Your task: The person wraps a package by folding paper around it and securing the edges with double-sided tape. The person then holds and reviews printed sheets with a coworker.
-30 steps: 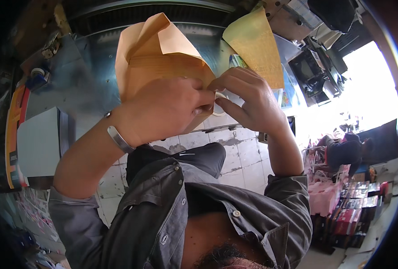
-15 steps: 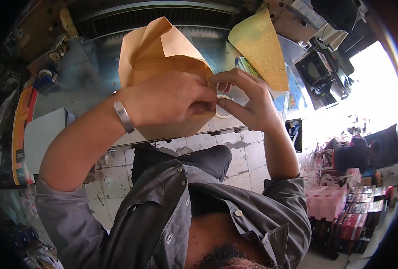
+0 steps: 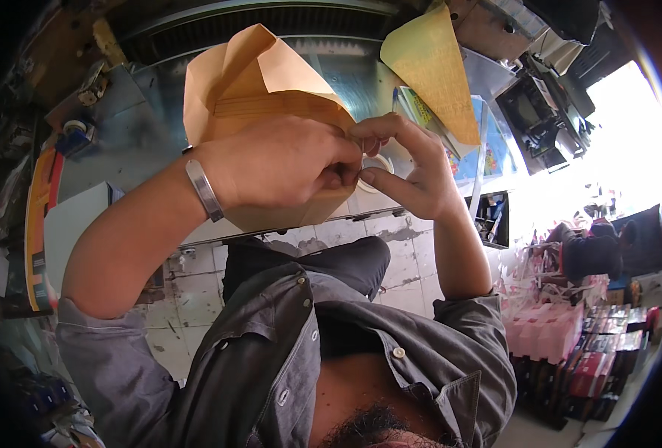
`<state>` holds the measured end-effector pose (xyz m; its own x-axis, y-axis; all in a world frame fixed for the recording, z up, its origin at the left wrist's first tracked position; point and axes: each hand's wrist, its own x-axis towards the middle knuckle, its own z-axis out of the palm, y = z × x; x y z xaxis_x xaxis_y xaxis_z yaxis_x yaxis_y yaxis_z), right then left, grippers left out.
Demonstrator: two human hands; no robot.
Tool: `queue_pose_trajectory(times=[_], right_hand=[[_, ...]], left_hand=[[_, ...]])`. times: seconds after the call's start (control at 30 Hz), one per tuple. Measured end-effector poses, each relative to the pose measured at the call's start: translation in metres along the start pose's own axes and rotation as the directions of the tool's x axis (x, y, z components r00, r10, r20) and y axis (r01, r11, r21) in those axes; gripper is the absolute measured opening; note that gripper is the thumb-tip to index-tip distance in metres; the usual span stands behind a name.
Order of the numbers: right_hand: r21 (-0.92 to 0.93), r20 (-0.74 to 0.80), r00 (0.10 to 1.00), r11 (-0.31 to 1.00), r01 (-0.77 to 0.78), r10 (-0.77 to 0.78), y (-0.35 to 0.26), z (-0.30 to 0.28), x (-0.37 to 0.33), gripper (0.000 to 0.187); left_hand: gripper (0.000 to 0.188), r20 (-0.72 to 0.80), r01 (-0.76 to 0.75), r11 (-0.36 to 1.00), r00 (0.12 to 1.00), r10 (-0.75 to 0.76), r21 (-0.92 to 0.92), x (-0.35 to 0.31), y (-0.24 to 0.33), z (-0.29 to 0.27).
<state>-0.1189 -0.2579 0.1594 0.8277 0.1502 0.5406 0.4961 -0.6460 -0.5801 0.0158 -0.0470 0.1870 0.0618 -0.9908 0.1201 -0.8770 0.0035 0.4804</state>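
A tan paper bag (image 3: pixel 294 108) lies over the front of the metal worktable, its wide mouth open and its upper flap folded and creased. My left hand (image 3: pixel 282 164) reaches across it, fingers bent and pinching its right edge; a metal bracelet (image 3: pixel 204 190) circles that wrist. From the other side my right hand (image 3: pixel 413 168) meets the same edge, index fingertip above and thumb below, against the left fingers. Whatever lies between the fingertips is mostly hidden. Partly behind my right hand, a white tape roll (image 3: pixel 376 173) rests on the table.
A yellow-brown paper sheet (image 3: pixel 435 75) stands up at the back right, beside blue printed sheets (image 3: pixel 476 157). At the left are a white box-like block (image 3: pixel 81 220) and a small blue tape dispenser (image 3: pixel 75 137). Pink packages (image 3: pixel 544 328) are stacked at the right on the floor.
Both hands keep nearly the same hold at the bag's right edge. The bag's left side has spread slightly leftward, and the view has shifted a little.
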Motion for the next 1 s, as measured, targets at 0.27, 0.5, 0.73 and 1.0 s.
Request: queue_pose_trajectory(times=[0.27,0.5,0.73,1.0], right_hand=[[0.053,0.012,1.0,0.998,-0.018,0.017,0.002,0.0,-0.005,0.054],[0.064,0.014,1.0,0.998,-0.016,0.015,0.003,0.0,-0.007,0.059],[0.073,-0.003,1.0,0.997,-0.015,0.015,0.004,0.001,-0.011,0.059],[0.086,-0.004,1.0,0.996,-0.009,0.009,0.004,0.001,-0.011,0.061]], left_hand=[[0.013,-0.017,0.003,1.0,1.0,-0.003,-0.015,-0.002,0.003,0.0],[0.012,-0.019,-0.051,0.999,0.999,0.051,-0.014,-0.002,-0.002,-0.001],[0.013,0.001,-0.042,0.999,0.999,0.042,0.007,-0.006,-0.002,0.001],[0.016,0.01,-0.018,1.0,1.0,0.018,-0.004,-0.007,0.001,-0.003]])
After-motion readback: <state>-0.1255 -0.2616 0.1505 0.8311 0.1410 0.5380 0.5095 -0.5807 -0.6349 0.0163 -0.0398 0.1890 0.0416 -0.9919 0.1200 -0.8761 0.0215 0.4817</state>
